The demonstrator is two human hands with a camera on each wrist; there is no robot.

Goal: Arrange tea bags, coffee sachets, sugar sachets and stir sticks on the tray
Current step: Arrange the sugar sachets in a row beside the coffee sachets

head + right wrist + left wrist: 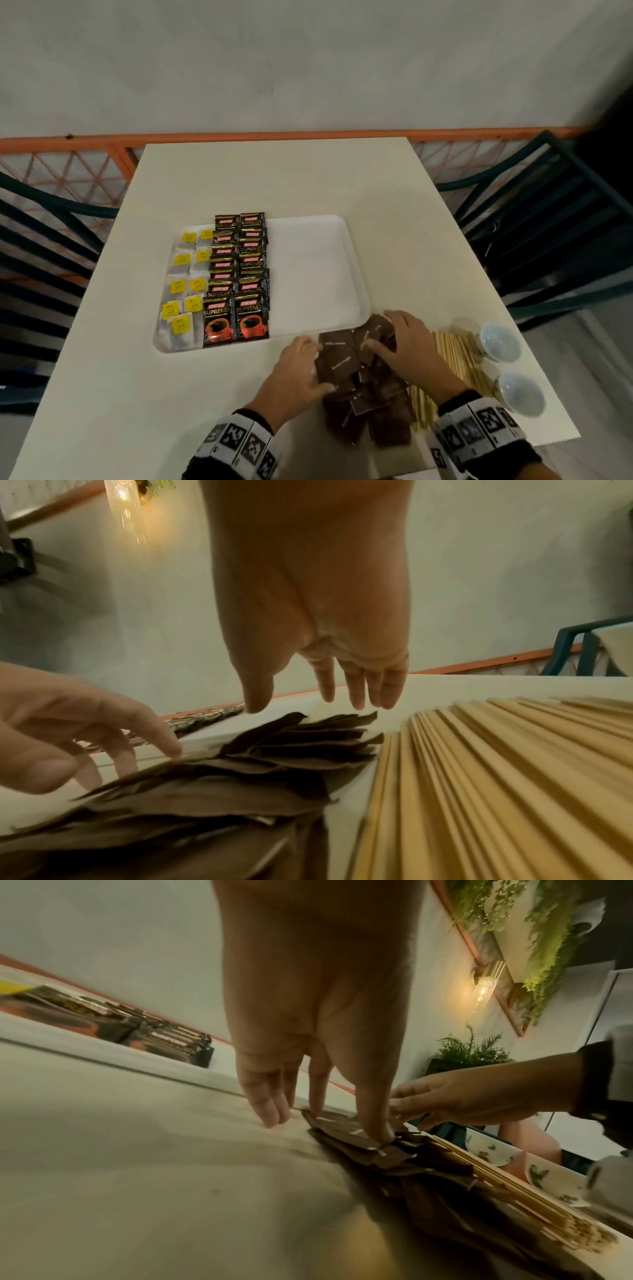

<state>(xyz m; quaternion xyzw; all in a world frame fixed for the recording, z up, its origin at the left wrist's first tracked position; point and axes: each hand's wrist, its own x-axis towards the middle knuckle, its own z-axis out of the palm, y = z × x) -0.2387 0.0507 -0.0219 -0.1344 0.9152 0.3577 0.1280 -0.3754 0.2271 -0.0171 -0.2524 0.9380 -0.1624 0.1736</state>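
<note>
A white tray holds yellow-tagged tea bags on its left and black coffee sachets in two columns beside them; its right half is bare. A loose pile of brown sugar sachets lies on the table in front of the tray's near right corner. My left hand touches the pile's left side with straight fingers, its thumb pressing on a sachet. My right hand is spread over the far end of the pile, fingers straight, holding nothing. Wooden stir sticks lie right of the pile.
Two white patterned cups stand near the table's right edge, just beyond the sticks. Dark slatted chairs flank the table on both sides. An orange lattice rail runs behind the table's far edge.
</note>
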